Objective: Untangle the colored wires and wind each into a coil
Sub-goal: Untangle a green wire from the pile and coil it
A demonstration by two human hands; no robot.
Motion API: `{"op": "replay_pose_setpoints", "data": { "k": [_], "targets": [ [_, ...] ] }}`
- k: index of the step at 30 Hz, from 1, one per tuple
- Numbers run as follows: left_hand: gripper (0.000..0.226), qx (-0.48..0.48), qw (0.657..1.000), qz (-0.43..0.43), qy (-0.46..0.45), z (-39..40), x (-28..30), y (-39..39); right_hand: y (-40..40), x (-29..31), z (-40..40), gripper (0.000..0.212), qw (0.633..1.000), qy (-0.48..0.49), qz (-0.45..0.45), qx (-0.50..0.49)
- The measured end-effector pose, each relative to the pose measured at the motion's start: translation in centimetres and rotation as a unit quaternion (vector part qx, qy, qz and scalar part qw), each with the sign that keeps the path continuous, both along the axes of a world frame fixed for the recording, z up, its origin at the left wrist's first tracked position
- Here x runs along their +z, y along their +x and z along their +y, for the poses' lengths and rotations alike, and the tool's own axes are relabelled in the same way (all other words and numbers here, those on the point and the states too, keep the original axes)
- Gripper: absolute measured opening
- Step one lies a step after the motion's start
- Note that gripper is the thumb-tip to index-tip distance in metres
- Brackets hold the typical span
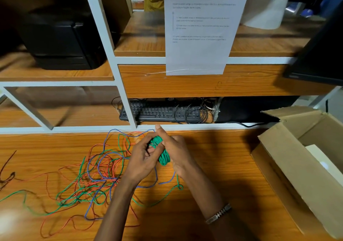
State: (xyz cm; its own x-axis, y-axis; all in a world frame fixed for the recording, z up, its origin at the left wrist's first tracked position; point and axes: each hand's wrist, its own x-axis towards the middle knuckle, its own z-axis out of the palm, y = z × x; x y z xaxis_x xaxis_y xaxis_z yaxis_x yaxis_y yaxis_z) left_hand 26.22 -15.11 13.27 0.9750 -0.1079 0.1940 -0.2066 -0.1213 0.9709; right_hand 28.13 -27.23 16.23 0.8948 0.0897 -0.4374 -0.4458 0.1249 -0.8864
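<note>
green coil [161,152] held above the table between both hands, near the middle of the view. the left hand [143,157] has its fingers curled round the coil's left side; the right hand [175,152] supports the right side, index finger extended toward the far edge, other fingers bent against the turns. a loose green tail [167,194] runs down from the coil to the table and leads left toward the tangle.

tangle of wires [89,177], red, blue and green, lies spread on the near-left part of the table, strands crossing at many points.

handling, as judged: the wire looks light, thin and springy, with a smooth sheath; turns will likely loosen if the grip relaxes. best held across the bundle of turns, pinching all strands together, while the free tail is fed in. pulling hard on the tail may tighten knots in the tangle.

surface: wooden table [213,166], grained, flat. to the right, an open cardboard box [289,177]. at the far side, a white-framed shelf [111,58] with a keyboard [159,112] beneath, a printed sheet [200,36] hanging above, and a black machine [61,40] at far left.
</note>
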Motion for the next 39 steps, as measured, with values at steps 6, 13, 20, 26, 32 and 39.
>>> {"op": "replay_pose_setpoints", "data": {
  "k": [6, 13, 20, 26, 32, 39],
  "targets": [
    [0.028, 0.001, 0.988, 0.137, -0.07, 0.7, -1.1, -0.5, 0.4, 0.3, -2.3, 0.064, 0.955, 0.21, 0.142, 0.152],
    [0.019, 0.01, 0.987, 0.124, -0.102, 0.1, -1.2, -0.7, 1.0, -0.5, -4.0, 0.051, 0.933, 0.249, 0.146, 0.216],
    [0.027, 0.069, 0.99, 0.08, -0.098, 0.3, -1.1, -0.5, 0.7, -1.3, -4.2, 0.035, 0.955, 0.213, 0.019, 0.208],
    [0.028, 0.174, 0.972, 0.083, -0.131, 0.2, -0.9, -0.3, 0.4, -0.5, -2.2, 0.019, 0.984, -0.008, -0.127, 0.121],
    [0.014, 0.242, 0.908, 0.143, -0.31, -0.7, -0.9, 0.1, -0.7, -0.6, -0.8, 0.062, 0.91, -0.201, -0.283, 0.226],
    [0.029, 0.228, 0.859, 0.22, -0.401, -1.0, -1.1, 0.2, -1.4, -0.2, -0.8, 0.057, 0.849, -0.308, -0.383, 0.196]
  ]
}}
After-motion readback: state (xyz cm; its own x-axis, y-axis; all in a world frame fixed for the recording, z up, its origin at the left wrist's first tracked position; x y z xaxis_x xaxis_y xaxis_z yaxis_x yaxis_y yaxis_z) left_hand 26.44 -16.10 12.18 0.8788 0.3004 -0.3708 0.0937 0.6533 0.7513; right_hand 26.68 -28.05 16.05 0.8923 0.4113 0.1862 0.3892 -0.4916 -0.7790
